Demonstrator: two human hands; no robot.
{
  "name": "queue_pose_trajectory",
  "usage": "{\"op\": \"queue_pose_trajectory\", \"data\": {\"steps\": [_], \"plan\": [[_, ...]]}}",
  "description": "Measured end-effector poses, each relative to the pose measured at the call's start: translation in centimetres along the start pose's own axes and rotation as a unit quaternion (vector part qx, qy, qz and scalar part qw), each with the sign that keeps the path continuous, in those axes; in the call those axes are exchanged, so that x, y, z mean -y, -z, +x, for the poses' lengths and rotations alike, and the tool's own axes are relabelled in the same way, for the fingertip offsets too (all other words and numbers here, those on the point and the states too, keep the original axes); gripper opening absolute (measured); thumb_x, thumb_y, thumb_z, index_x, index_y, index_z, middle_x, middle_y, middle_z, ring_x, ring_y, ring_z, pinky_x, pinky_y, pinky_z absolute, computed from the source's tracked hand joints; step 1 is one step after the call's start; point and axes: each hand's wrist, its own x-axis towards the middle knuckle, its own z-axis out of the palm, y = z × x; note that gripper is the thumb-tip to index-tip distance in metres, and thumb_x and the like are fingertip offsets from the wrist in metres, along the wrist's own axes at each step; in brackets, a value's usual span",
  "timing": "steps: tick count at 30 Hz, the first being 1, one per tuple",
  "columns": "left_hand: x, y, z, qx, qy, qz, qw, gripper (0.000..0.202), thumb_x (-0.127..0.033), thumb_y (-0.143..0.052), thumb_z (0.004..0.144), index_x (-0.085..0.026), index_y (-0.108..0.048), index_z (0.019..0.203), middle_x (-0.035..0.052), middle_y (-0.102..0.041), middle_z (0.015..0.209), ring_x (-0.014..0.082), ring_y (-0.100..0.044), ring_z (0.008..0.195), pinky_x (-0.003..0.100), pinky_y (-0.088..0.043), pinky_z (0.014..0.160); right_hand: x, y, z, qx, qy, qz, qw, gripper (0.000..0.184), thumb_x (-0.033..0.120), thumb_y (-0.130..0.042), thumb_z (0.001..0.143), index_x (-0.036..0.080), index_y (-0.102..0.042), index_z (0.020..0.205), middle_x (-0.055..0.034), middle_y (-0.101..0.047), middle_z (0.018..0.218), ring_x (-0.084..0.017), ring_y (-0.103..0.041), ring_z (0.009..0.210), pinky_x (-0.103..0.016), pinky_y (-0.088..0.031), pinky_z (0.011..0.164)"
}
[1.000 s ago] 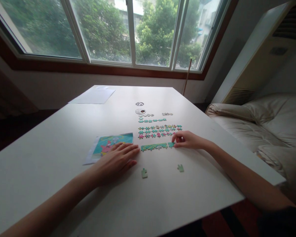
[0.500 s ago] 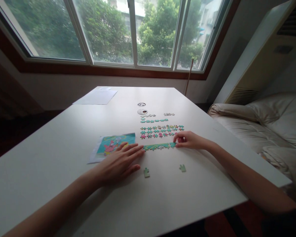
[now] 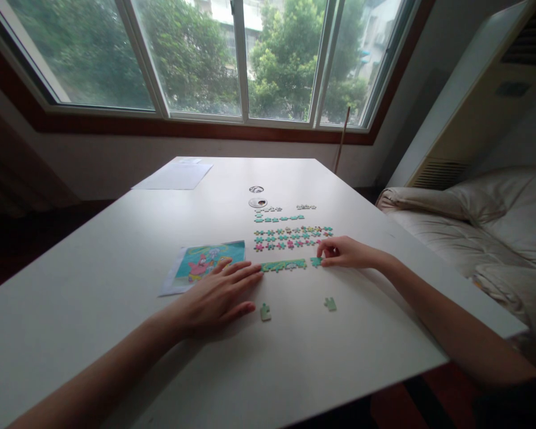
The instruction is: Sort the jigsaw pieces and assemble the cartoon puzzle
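Observation:
My left hand lies flat with fingers stretched out, its fingertips at the left end of a joined strip of puzzle pieces. Part of that hand covers the lower right of a cartoon picture sheet. Beyond the strip's right end, my right hand pinches a green jigsaw puzzle piece at the table surface. A small gap separates this piece from the strip. Nearer to me lie two loose corner-like pieces, a left one and a right one.
Several rows of loose puzzle pieces lie beyond the strip on the white table. Two round items, one a disc, are farther back. White papers rest at the far left. A sofa stands to the right.
My right hand has drawn its puzzle piece slightly to the right, widening the gap from the strip. My left hand has stayed almost still.

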Motion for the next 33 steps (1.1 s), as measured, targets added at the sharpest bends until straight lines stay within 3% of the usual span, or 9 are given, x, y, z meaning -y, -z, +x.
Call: {"op": "queue_pose_trajectory", "data": {"steps": [8,14,17,21,27,33], "plan": [[0.0,0.0,-0.1,-0.009,-0.004,-0.001,1.000,0.051,-0.049,-0.035,0.090,-0.024,-0.033,0.135,0.0051,-0.037,0.140,0.0279,-0.034,0.125,0.046,-0.024,0.102,0.0,0.1,-0.1,0.005,-0.006,0.008,1.000,0.034,0.044,-0.060,0.072,0.015,-0.060,0.089,0.0020,-0.049,0.064,-0.010,-0.044,0.059,-0.021,-0.035,0.055],[0.1,0.2,-0.3,-0.017,-0.004,0.011,1.000,0.048,-0.048,-0.035,0.091,-0.024,-0.037,0.132,0.0072,-0.043,0.135,0.0280,-0.038,0.123,0.047,-0.026,0.099,0.8,1.5,0.9,-0.004,0.009,-0.039,0.999,0.034,0.042,-0.057,0.075,0.015,-0.062,0.094,-0.0017,-0.057,0.071,-0.010,-0.050,0.063,-0.022,-0.037,0.058],[0.2,0.2,-0.4,-0.029,-0.009,0.014,0.999,0.045,-0.047,-0.035,0.091,-0.023,-0.042,0.129,0.0075,-0.048,0.131,0.0274,-0.040,0.120,0.046,-0.027,0.099,1.7,2.6,3.7,0.009,0.032,-0.100,0.994,0.027,0.038,-0.056,0.077,0.015,-0.065,0.089,-0.0010,-0.058,0.067,-0.010,-0.050,0.060,-0.021,-0.037,0.057],[0.1,0.3,-0.4,-0.041,-0.009,0.008,0.999,0.044,-0.046,-0.036,0.091,-0.023,-0.043,0.128,0.0069,-0.049,0.130,0.0275,-0.041,0.119,0.046,-0.027,0.099,3.2,3.3,9.7,0.000,0.047,-0.186,0.981,0.021,0.031,-0.060,0.075,0.015,-0.068,0.086,-0.0010,-0.062,0.068,-0.009,-0.051,0.059,-0.020,-0.036,0.055],[-0.1,0.5,-0.4,-0.040,-0.001,0.007,0.999,0.042,-0.044,-0.035,0.092,-0.022,-0.044,0.126,0.0070,-0.049,0.130,0.0279,-0.042,0.117,0.047,-0.027,0.097,4.1,2.3,18.6,-0.035,0.012,-0.223,0.974,0.016,0.021,-0.062,0.072,0.015,-0.071,0.084,-0.0037,-0.068,0.078,-0.011,-0.057,0.068,-0.020,-0.038,0.060],[-0.3,0.7,-0.5,-0.031,0.008,0.010,0.999,0.041,-0.042,-0.036,0.091,-0.021,-0.044,0.125,0.0078,-0.049,0.129,0.0285,-0.042,0.116,0.048,-0.027,0.097,4.0,1.9,22.7,-0.038,-0.017,-0.216,0.976,0.020,0.027,-0.068,0.067,0.014,-0.072,0.082,-0.0052,-0.069,0.079,-0.013,-0.058,0.071,-0.019,-0.039,0.060]]}}
